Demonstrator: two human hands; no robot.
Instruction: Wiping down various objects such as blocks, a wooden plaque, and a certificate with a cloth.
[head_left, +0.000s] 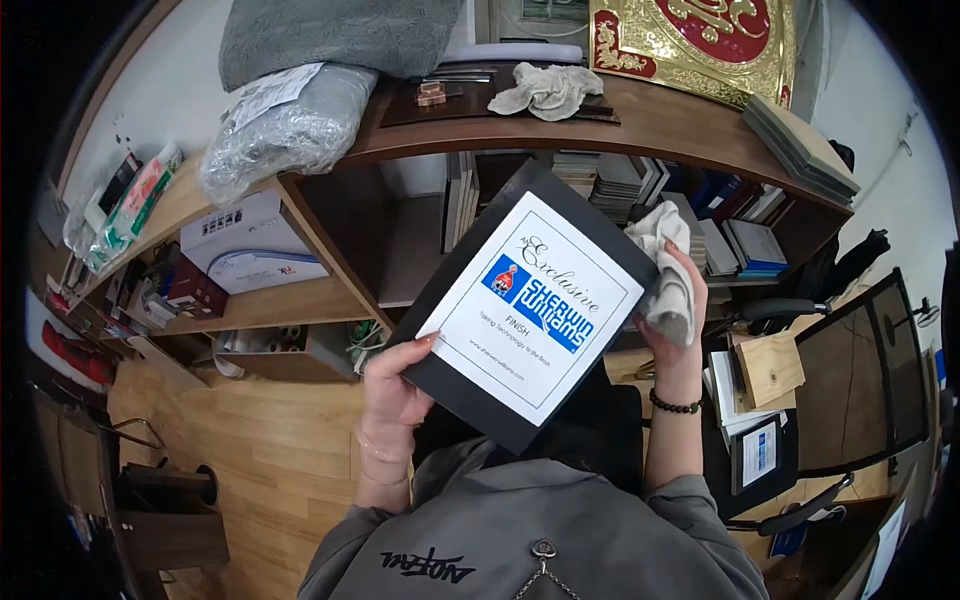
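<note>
A flat black folder (462,265) with a white printed cover sheet (530,300) is held up tilted in front of my body. My left hand (396,382) grips its lower left edge, with the thumb on the front face; the other fingers are mostly behind it. At the folder's right edge, my right hand (688,300) is closed round a crumpled white cloth (665,262). The cloth lies against or very near that edge; I cannot tell whether the hand also supports the folder.
A wooden shelf unit (680,118) holds books and sample boards. On top lie a plastic-wrapped bundle (295,125), another rag (548,90) and a gold-and-red panel (700,45). A mesh-backed office chair (865,380) at right carries wooden boards (768,370) and a similar folder (757,455).
</note>
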